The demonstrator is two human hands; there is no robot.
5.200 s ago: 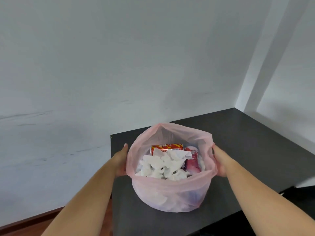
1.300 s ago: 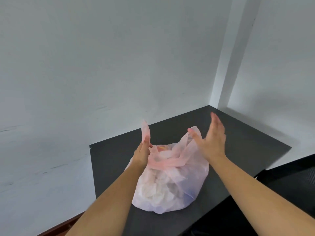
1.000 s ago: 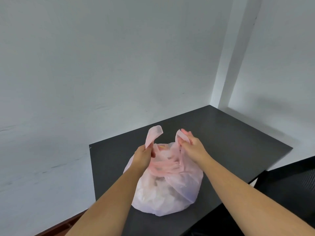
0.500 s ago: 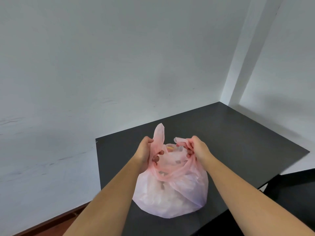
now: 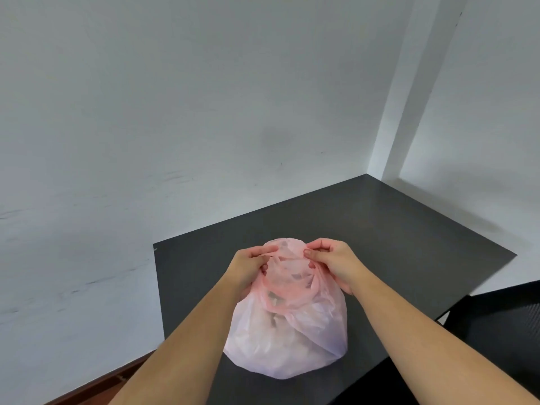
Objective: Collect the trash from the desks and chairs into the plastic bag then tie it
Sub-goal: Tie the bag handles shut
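And we're at the tying! The plastic bag (image 5: 289, 331) sits plump on the dark bench (image 5: 394, 244), near its front edge, with pale trash (image 5: 274, 320) showing dimly through the pink film. The left hand (image 5: 248, 266) is curled at the top of the bag, thumb and fingers pinching a fold of film. The right hand (image 5: 333, 260) mirrors it from the other side, fingertips nipping the opposite fold. The two hands are close together over the mouth, and a bunched pink band (image 5: 289, 299) loops across the bag's front just beneath them. Whether a first knot is already crossed I cannot tell (the folds between the fingers hide it).

So what makes this go well? By my reading, each side wants gathering into a firm rope before crossing, so the thin film pulls as a strand and does not stretch or tear. Pull outward and slightly down, evenly on both sides, so the knot seats low against the trash and the mouth closes without a gap. Let the bench carry the weight; lifting now could drag the bag toward that near edge. A second crossing on top should lock it.
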